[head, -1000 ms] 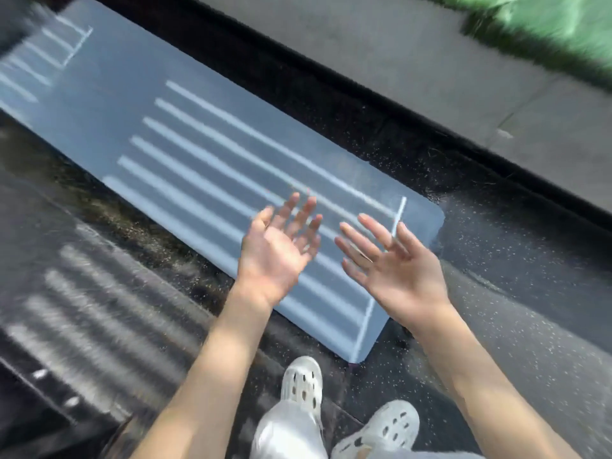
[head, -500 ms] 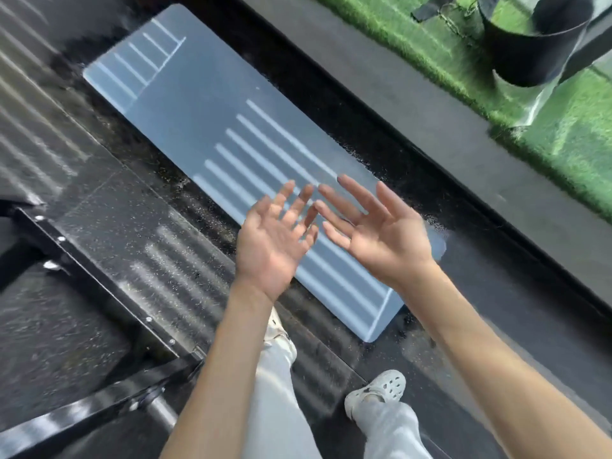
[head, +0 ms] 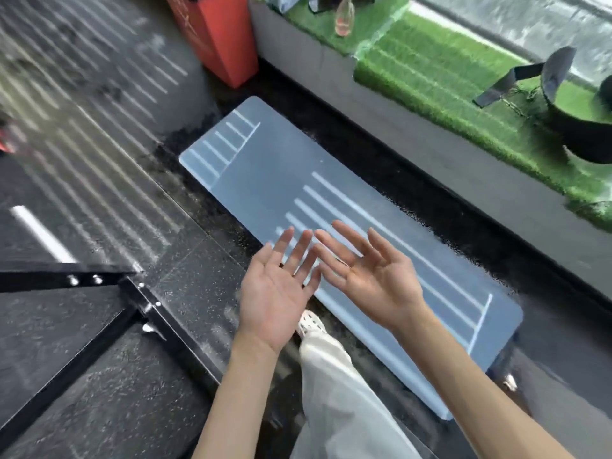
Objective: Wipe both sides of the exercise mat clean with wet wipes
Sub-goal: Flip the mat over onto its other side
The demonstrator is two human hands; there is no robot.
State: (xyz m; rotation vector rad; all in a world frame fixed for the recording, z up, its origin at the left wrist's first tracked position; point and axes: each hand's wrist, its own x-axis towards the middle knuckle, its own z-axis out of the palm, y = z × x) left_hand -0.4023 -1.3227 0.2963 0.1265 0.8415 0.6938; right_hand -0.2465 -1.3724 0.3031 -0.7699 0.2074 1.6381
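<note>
A pale blue exercise mat (head: pixel 275 173) lies flat on the dark speckled floor, running from upper left to lower right, with stripes of sunlight across it. I hold both hands up in the air above its near half, palms up and fingers spread. My left hand (head: pixel 276 293) and my right hand (head: pixel 374 279) are empty, and their fingertips nearly meet. No wet wipes are in view.
A raised ledge with green artificial turf (head: pixel 437 71) runs along the mat's far side, carrying a bottle (head: pixel 344 18) and black gear (head: pixel 563 104). A red box (head: pixel 218 41) stands at the mat's far end. A black metal frame (head: pixel 139 313) lies on the floor at left.
The view has swung up and back, so the whole mat, the ledge and the red box now show. Both hands stay raised and empty, and have turned more palm-up.
</note>
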